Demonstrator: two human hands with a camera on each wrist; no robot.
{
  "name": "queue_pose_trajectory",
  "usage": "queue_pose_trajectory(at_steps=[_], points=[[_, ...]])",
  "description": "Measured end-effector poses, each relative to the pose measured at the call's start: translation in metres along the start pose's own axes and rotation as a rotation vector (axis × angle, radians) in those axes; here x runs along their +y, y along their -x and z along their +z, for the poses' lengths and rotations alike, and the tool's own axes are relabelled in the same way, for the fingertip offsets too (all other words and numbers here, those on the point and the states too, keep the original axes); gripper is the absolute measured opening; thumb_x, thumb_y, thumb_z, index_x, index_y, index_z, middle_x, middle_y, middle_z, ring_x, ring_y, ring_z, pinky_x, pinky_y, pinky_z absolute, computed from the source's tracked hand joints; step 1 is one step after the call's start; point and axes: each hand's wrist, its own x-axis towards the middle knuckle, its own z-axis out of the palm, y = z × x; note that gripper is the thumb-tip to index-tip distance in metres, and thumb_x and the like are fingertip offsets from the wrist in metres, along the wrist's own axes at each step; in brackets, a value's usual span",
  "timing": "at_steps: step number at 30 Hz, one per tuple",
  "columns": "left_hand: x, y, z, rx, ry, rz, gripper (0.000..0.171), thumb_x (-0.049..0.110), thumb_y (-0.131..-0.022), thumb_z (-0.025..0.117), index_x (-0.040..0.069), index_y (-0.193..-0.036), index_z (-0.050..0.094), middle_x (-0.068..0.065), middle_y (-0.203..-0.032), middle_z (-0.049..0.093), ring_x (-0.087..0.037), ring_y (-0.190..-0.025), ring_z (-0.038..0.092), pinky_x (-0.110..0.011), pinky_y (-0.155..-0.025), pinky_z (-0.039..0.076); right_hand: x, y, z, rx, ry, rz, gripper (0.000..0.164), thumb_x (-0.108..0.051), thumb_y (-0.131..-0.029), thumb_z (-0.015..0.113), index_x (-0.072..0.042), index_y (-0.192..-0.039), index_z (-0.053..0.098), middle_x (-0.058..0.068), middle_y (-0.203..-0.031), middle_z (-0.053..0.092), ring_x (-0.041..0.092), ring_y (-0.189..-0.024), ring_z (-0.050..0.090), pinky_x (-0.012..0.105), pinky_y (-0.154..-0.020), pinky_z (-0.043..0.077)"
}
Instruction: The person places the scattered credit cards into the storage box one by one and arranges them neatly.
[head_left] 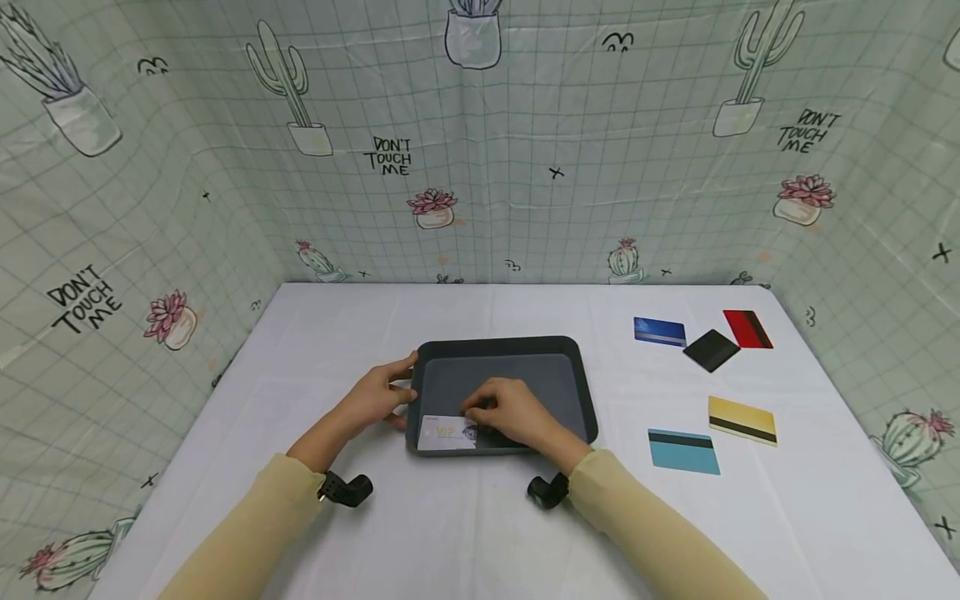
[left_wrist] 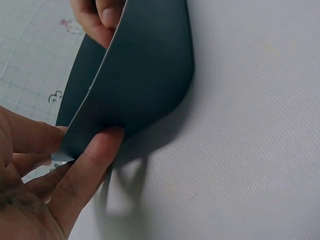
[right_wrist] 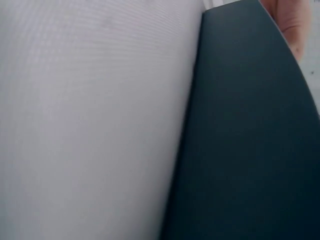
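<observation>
A white card with "VIP" lettering lies at the front left corner inside a dark grey tray. My right hand reaches over the tray's front side, its curled fingers and thumb pinching the card near its right back corner. The fingertips are partly hidden under the hand. My left hand is at the tray's left side with fingers spread, tips touching the rim and outer wall. In the left wrist view, one fingertip presses the outside of the tray wall. The tray's dark outer wall fills the right wrist view's right side.
To the right of the tray, several cards lie on the white table: a blue card, a black card, a red card, a gold card and a light blue card. A printed curtain surrounds the table.
</observation>
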Motion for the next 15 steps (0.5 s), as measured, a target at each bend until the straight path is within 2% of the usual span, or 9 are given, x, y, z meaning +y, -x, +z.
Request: queue_pose_trajectory(at_steps=[5,15], points=[[0.0,0.002,0.0,0.001,-0.009,0.005,0.072,-0.002,-0.102,0.056,0.014,-0.165,0.024,-0.026,-0.163,0.034,-0.041,-0.134,0.053,-0.036,-0.067,0.062,-0.002,0.003,-0.006,0.015,-0.009,0.035,0.013,-0.013,-0.096,0.075,-0.013,-0.107,0.081,0.004,-0.11,0.071,0.005,-0.071,0.063,0.023,-0.064,0.054],[-0.001,0.001,0.001,-0.004,-0.005,0.021,0.072,-0.001,-0.103,0.056,0.014,-0.165,0.024,-0.026,-0.163,0.035,-0.04,-0.132,0.053,-0.035,-0.068,0.062,-0.001,0.009,-0.025,0.044,0.002,0.034,0.015,-0.019,-0.097,0.074,-0.013,-0.109,0.081,0.005,-0.112,0.071,0.007,-0.069,0.064,0.026,-0.062,0.054]])
